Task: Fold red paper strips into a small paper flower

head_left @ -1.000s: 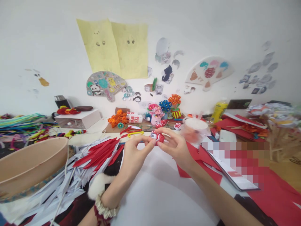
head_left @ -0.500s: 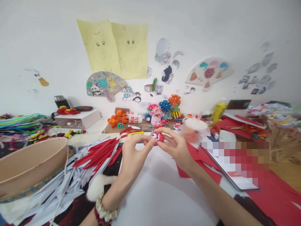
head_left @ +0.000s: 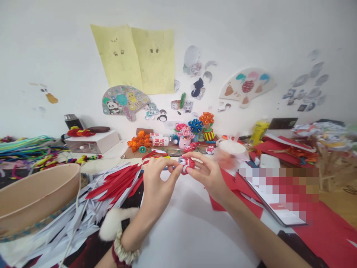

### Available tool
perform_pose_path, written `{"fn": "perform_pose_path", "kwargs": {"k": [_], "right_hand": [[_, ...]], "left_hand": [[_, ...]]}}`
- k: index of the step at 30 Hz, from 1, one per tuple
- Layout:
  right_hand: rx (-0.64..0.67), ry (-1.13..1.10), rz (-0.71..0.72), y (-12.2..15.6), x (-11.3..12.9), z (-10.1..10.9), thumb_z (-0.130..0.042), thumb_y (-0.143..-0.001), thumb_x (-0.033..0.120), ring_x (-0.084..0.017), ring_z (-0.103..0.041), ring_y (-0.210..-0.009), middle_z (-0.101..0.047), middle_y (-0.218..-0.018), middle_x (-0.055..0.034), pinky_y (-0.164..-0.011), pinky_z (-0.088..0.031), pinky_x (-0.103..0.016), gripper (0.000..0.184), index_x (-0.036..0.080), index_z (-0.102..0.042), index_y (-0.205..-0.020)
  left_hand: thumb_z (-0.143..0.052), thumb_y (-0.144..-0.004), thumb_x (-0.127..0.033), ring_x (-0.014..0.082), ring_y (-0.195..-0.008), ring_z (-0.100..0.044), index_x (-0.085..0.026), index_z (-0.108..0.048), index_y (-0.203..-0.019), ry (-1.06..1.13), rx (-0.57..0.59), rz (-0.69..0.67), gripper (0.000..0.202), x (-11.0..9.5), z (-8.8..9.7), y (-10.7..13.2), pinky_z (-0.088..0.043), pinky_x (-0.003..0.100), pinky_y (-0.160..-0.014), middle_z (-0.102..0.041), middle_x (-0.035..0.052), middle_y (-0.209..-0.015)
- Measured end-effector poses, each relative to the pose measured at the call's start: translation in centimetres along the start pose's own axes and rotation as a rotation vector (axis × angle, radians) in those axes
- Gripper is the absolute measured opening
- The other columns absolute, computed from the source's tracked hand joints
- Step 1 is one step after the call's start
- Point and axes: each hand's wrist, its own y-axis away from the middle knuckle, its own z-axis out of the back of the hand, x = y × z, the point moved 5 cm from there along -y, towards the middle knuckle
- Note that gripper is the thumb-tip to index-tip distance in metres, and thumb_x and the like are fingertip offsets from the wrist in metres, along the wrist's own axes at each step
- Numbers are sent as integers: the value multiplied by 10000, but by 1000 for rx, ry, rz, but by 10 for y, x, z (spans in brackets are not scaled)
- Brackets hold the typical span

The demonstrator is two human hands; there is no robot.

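Note:
Both hands meet above the white sheet (head_left: 189, 223) at the middle of the table. My right hand (head_left: 208, 175) pinches a small red and white folded paper piece (head_left: 186, 163) between thumb and fingers. My left hand (head_left: 158, 182) has its fingertips closed on the same piece from the left. A cream scrunchie and a white fluffy cuff (head_left: 117, 223) sit at my left wrist. Red and white paper strips (head_left: 111, 186) lie just left of my hands.
A tan oval bowl (head_left: 36, 193) stands at the left, pipe cleaners (head_left: 30, 150) behind it. Paper flowers in pots (head_left: 195, 130), a glue tube (head_left: 160, 140) and a white box (head_left: 92, 140) line the back. A clear cup (head_left: 230, 152) and red sheets (head_left: 329, 230) lie to the right.
My left hand has shifted slightly up and left while its fingers work at the paper piece. The right hand holds almost still.

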Motion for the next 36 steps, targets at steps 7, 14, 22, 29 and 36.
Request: {"fn": "perform_pose_path", "kwargs": {"k": [7,14,22,29,36], "right_hand": [[19,8,18,0,1,0,-687,-792,231,-221,-602,-1064,-598,-1151,-54,-850,-550,-336,278,249,-645,-1066],[21,20,42,0,0,0,-689,-798,230,-217,-590,-1086,-563,-1187,-52,-878,-548,-336,280,260,-646,-1073],[21,60,73,-1,-3,2,-687,-806,236,-218,-564,-1135,-562,-1202,-44,-914,-535,-334,273,281,-663,-1075],[25,98,71,-2,-1,1,-677,-811,257,-224,-541,-1172,-572,-1204,-53,-928,-534,-338,276,281,-678,-1086],[33,122,73,-2,-1,0,-677,-811,248,-216,-536,-1182,-587,-1202,-51,-959,-514,-338,277,282,-683,-1086]], "left_hand": [[-658,-822,-292,159,-692,-521,-232,-643,-757,18,16,3,90,-1,0,0,-344,334,-748,-648,-38,-721],[-660,-821,-294,167,-694,-516,-233,-652,-740,11,24,11,102,-1,-1,0,-355,332,-718,-649,-30,-700],[-645,-842,-277,182,-741,-504,-242,-682,-789,-155,57,-73,73,-6,-3,2,-330,344,-719,-667,-14,-740],[-607,-872,-284,185,-756,-489,-238,-680,-799,-265,60,-115,113,-9,-3,2,-301,347,-701,-678,-4,-776],[-612,-863,-265,176,-722,-476,-231,-653,-748,-270,70,-129,127,-8,-5,3,-286,330,-691,-622,-17,-680]]}}
